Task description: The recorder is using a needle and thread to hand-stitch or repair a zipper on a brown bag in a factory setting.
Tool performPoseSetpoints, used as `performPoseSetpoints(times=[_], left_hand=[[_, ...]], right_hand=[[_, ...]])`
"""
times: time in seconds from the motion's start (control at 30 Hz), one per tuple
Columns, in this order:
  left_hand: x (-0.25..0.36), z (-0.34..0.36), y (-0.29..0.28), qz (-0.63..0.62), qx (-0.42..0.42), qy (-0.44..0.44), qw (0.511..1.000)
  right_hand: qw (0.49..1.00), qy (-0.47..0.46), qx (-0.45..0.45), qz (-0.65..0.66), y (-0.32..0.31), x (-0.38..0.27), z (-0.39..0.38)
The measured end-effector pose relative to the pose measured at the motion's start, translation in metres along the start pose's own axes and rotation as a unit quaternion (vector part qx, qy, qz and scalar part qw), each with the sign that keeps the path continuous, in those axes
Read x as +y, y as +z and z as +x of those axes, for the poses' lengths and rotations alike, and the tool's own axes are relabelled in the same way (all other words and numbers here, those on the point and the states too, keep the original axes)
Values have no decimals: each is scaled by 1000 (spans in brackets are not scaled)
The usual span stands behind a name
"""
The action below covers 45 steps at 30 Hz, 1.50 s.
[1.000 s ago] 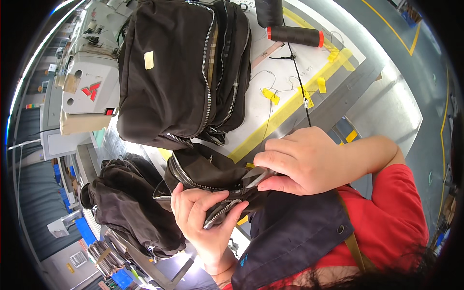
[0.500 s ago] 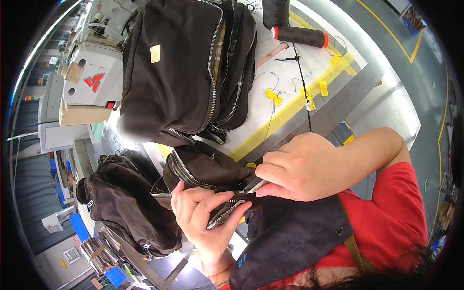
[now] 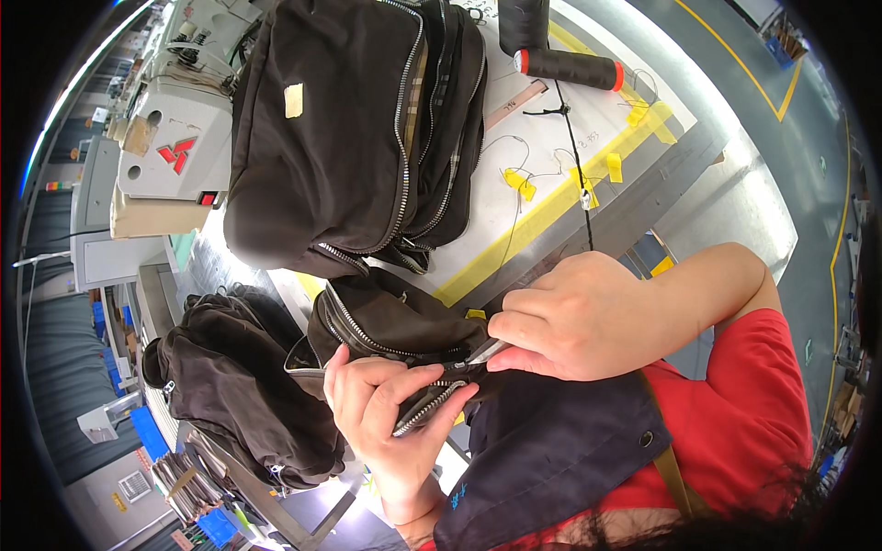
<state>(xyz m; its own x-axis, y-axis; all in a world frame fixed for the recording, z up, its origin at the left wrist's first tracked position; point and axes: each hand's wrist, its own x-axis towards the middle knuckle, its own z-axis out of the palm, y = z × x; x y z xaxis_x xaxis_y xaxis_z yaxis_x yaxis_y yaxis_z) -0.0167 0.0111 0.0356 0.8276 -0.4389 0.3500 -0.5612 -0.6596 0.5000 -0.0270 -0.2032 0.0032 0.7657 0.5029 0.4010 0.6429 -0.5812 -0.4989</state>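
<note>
Together, two hands [image 3: 478, 367] grip one of three black bags [image 3: 390, 321].

Bright, sharp, heavy fisheye edge distortion

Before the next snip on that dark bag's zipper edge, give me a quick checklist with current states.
1. Left hand grips the zipper edge of the small dark bag: ok.
2. Right hand holds the metal tool with its tip at the zipper: ok.
3. Left fingers apart from the tool tip: not ok, very close.
4. Thread being cut is visible: cannot tell.
5. Large dark bag on the table lies apart from the hands: ok.
</note>
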Motion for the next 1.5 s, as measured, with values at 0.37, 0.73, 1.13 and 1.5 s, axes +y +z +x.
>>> performPoseSetpoints(times=[0.37, 0.73, 1.13, 1.5], left_hand=[[0, -1, -1, 5, -2, 2, 1000], [-4, -9, 3, -15, 57, 8, 998], [-10, -18, 3, 80, 65, 118, 988], [-21, 1, 0, -17, -12, 86, 996]], right_hand=[[999, 27, 16, 20, 2, 0, -3], [997, 37, 21, 59, -1, 1, -2], [981, 30, -55, 185, 3, 10, 8], [958, 98, -124, 237, -4, 18, 20]])
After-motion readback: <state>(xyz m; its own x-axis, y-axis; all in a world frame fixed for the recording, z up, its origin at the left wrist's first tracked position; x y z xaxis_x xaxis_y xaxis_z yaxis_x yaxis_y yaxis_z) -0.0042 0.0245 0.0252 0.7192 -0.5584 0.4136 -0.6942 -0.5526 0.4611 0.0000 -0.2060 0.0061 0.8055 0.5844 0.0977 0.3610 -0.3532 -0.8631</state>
